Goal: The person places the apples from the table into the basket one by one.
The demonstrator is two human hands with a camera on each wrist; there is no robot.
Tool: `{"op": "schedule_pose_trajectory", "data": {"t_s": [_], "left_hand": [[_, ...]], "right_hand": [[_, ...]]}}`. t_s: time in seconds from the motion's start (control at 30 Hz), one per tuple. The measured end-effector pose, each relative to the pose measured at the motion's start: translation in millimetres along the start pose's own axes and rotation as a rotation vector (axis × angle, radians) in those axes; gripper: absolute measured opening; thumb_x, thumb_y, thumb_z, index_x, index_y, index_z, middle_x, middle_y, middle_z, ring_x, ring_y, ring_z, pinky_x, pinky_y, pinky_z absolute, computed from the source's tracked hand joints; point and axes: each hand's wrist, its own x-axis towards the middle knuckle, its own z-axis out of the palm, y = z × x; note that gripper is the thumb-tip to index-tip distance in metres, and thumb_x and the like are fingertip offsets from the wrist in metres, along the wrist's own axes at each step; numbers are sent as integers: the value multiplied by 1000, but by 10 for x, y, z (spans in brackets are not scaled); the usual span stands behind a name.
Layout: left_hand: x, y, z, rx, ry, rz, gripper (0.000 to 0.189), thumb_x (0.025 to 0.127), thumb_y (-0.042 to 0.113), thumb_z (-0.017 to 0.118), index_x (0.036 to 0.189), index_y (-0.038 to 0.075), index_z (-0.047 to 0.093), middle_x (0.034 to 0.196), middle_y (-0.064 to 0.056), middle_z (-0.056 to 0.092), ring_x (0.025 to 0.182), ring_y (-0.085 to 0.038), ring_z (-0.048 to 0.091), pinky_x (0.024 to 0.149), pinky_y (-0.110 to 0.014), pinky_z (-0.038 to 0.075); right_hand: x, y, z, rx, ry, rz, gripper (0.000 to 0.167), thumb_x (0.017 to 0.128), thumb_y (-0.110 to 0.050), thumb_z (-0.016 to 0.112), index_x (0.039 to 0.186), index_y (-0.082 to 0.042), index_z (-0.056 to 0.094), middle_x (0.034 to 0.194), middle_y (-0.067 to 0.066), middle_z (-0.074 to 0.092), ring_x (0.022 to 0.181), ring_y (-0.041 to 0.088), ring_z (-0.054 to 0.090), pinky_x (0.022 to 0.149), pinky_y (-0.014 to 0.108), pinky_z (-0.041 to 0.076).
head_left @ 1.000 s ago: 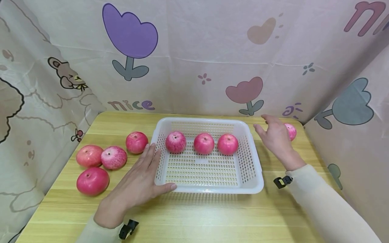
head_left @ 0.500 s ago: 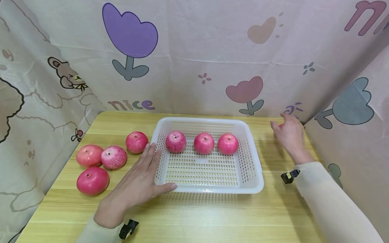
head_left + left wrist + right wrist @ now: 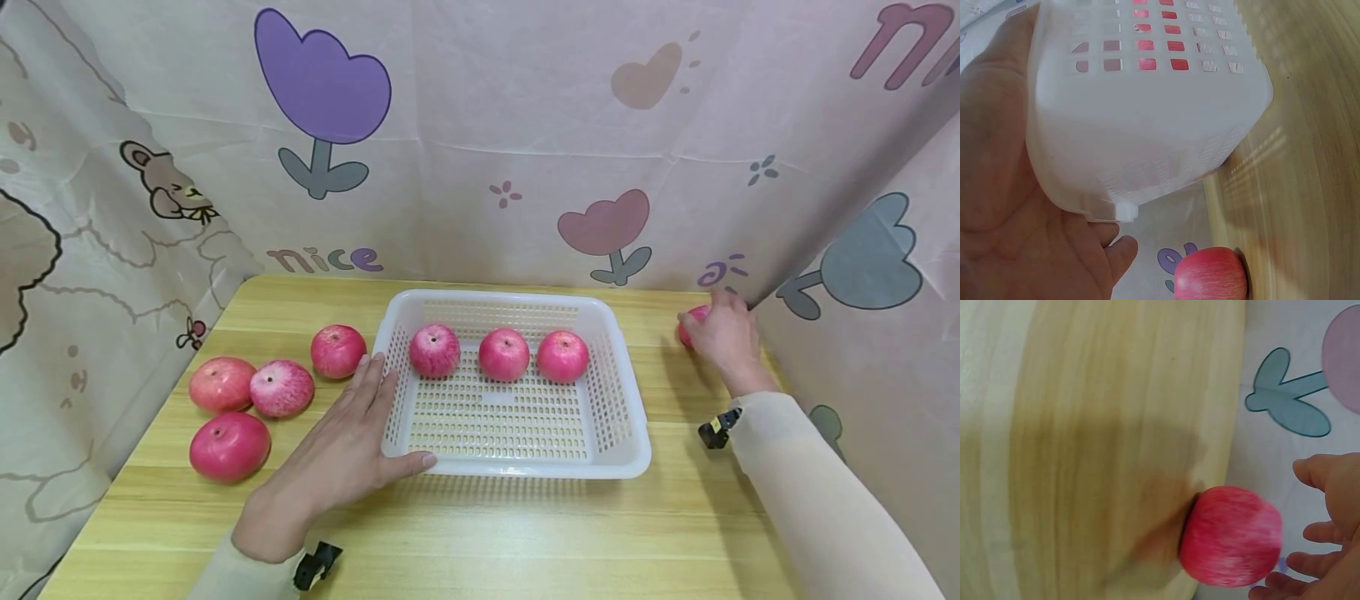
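Note:
My left hand [image 3: 337, 454] rests with extended fingers along the left rim of the white plastic basket [image 3: 510, 468], its thumb near the front corner. In the left wrist view the palm [image 3: 997, 187] lies against the basket wall [image 3: 1141, 106]. Three apples stand in a row inside: a streaked one [image 3: 434, 351], a middle one [image 3: 503, 354] and a right one [image 3: 562, 356]. At the table's back right corner, my right hand [image 3: 727, 342] is over a lone apple [image 3: 692, 327], partly hiding it. The right wrist view shows spread fingers [image 3: 1316, 562] beside that apple [image 3: 1232, 537].
Left of the basket, several apples lie on the wooden table [image 3: 480, 542]: one near the rim [image 3: 338, 351], a streaked one [image 3: 281, 389], a paler one [image 3: 222, 385] and a larger one [image 3: 229, 447]. A printed cloth [image 3: 465, 100] hangs behind and at the sides.
My right hand has moved right, away from the basket, to the lone apple at the back corner. The apple's left side now shows beside the thumb. My left hand and the basket stay put.

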Motion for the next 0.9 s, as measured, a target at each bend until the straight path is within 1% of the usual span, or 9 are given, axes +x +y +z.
{"op": "schedule_pose_trajectory", "data": {"t_s": [0.2,0.33,0.5,0.7,0.9], "left_hand": [[7,0,3,-4,-6,-4,132,80,94,54,166,-2,22,177,-21,2,164,-42,4,128,-61,23],[16,-3,6,-1,-14,-9,133,80,94,54,166,-2,22,177,-20,2,164,-40,3,128,-61,23],[14,-8,9,3,-5,-3,134,79,96,52,166,-2,23,177,-21,3,164,-41,4,128,-62,24],[19,-12,17,4,-12,-7,133,79,95,53,166,-1,22,178,-19,0,164,-40,2,129,-60,22],[3,-16,12,3,7,9,132,81,94,51,166,-2,23,177,-21,3,164,-42,4,128,-62,24]], "right_hand": [[45,89,83,-24,-25,-6,83,101,-37,55,163,6,21,159,44,22,139,66,30,117,75,30],[43,104,109,-27,-60,19,86,100,-38,55,164,6,18,161,44,19,138,68,29,115,77,32],[38,99,123,-33,-103,51,87,100,-37,56,164,6,16,163,43,15,136,69,28,112,78,35],[32,91,132,-41,-97,55,84,100,-35,57,163,7,21,162,43,16,135,69,30,110,78,37],[19,102,148,-39,-73,43,80,99,-33,57,160,8,26,160,44,19,133,69,32,109,78,38]]}}
